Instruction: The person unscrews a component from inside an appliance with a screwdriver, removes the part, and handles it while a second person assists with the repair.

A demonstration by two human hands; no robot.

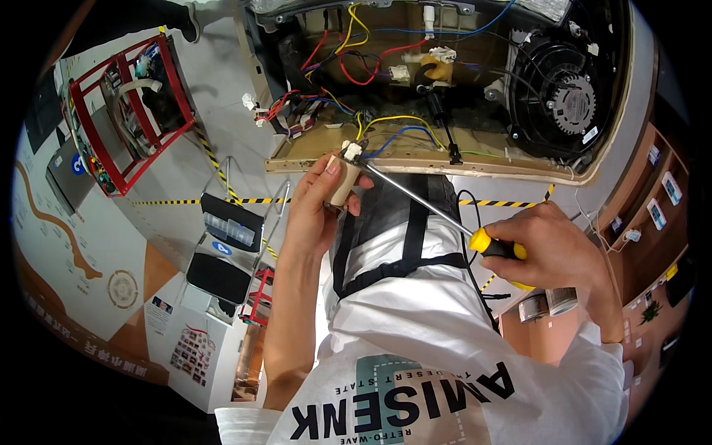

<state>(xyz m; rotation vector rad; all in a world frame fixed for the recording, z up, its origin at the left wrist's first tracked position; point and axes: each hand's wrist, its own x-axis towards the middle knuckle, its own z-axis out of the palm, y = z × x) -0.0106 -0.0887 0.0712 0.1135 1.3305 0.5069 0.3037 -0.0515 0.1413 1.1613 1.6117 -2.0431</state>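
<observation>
White shirt [415,334] and screwdriver [480,241] hide some tape-striped grey floor [219,96]

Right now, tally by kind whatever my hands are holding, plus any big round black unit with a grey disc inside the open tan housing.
Tan cylinder, in the left hand: 1
Screwdriver with a yellow-and-black handle and long metal shaft, in the right hand: 1
Round black unit with a grey disc, at the housing's right: 1
Total: 3

Dark lettering [389,407] crosses the white shirt [423,334]; a numbered blue sticker [222,248] marks the chair [217,278].
</observation>
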